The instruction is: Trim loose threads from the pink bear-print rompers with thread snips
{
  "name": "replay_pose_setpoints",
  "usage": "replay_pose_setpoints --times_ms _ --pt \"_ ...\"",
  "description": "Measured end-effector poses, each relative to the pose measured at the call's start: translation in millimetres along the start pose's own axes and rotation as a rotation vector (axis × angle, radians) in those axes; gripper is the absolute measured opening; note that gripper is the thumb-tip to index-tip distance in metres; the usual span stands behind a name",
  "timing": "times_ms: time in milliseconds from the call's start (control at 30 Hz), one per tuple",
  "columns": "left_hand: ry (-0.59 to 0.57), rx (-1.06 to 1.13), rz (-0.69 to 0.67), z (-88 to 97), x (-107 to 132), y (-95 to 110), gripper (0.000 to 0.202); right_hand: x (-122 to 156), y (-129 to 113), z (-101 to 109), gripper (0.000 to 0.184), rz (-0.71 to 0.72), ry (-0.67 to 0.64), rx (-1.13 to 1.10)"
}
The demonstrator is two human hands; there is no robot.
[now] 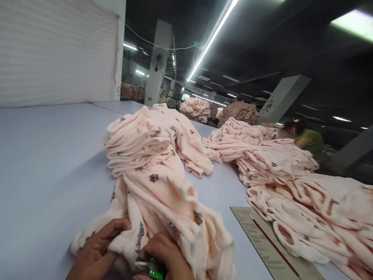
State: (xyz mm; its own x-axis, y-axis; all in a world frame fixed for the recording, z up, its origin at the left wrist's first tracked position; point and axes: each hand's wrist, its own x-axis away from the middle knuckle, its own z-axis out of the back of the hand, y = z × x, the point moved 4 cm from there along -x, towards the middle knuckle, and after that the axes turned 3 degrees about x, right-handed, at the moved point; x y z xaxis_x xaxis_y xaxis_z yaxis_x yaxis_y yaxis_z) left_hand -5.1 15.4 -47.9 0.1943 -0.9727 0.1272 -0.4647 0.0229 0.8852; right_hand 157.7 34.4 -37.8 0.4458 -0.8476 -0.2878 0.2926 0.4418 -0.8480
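low at the near edge, both hands press on a peach fleece garment [163, 202] lying on the counter [43, 163]: left hand [97, 249] clamped on its hem, right hand [166, 252] closed round a green tool [155, 272]; folded stack [136, 144] just beyond.

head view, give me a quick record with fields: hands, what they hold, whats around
left hand: left hand grips the pink fleece garment
right hand: right hand holds a green-handled tool against the same garment
table: pale table
nearby: folded stack behind the garment; heap of garments to the right
paper: printed sheet with a red pencil on it
other: a person in green at the far right
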Motion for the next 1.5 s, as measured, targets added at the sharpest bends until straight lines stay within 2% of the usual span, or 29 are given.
replay_pose_setpoints --times_ms 67,167,333,433,733,900,1000,1067,1133,1200,1233,1400,1500 --pt "-0.057 -0.004 0.03 -1.5 0 0 0.032 -3 -8 3 0.037 -0.019 -0.018 -0.028" --pt "-0.152 -0.096 0.021 -2.3 -1 0 0.024 -6 -17 5 0.036 -0.067 -0.085 0.067" --pt "0.003 -0.068 -0.069 -8.6 5 9 0.018 -8 -19 1 0.032 -0.09 -0.112 0.146" --pt "0.016 -0.05 -0.064 -14.3 8 11 0.019 -9 -20 -1 0.032 -0.09 -0.113 0.161" --pt "-0.006 -0.074 -0.059 -17.0 9 13 0.016 -10 -21 -2 0.036 -0.118 -0.092 0.165" --pt "-0.028 -0.083 -0.02 -17.8 10 8 0.017 -9 -16 1 0.044 -0.145 -0.03 0.115" --pt "-0.054 -0.026 -0.033 -15.1 7 5 0.023 -7 -18 3 0.038 -0.079 0.022 0.21" --pt "-0.12 -0.011 -0.064 -13.4 3 4 0.027 -5 -18 5 0.032 -0.055 0.076 0.303" --pt "-0.237 -0.041 -0.017 -13.5 -2 2 0.029 -5 -16 9 0.019 -0.083 0.147 0.314" --pt "-0.341 -0.066 0.109 -14.2 -6 -2 0.028 -8 -13 13 0.007 -0.129 0.187 0.242" --pt "-0.361 -0.052 0.164 -14.1 -8 -4 0.029 -11 -13 14 0.007 -0.128 0.183 0.207" --pt "-0.362 0.13 0.297 -16.5 -10 -4 0.03 -18 -19 15 0.018 -0.048 -0.021 0.283" --pt "-0.391 0.166 0.318 -18.7 -8 -4 0.027 -15 -21 16 0.011 -0.072 -0.103 0.307"
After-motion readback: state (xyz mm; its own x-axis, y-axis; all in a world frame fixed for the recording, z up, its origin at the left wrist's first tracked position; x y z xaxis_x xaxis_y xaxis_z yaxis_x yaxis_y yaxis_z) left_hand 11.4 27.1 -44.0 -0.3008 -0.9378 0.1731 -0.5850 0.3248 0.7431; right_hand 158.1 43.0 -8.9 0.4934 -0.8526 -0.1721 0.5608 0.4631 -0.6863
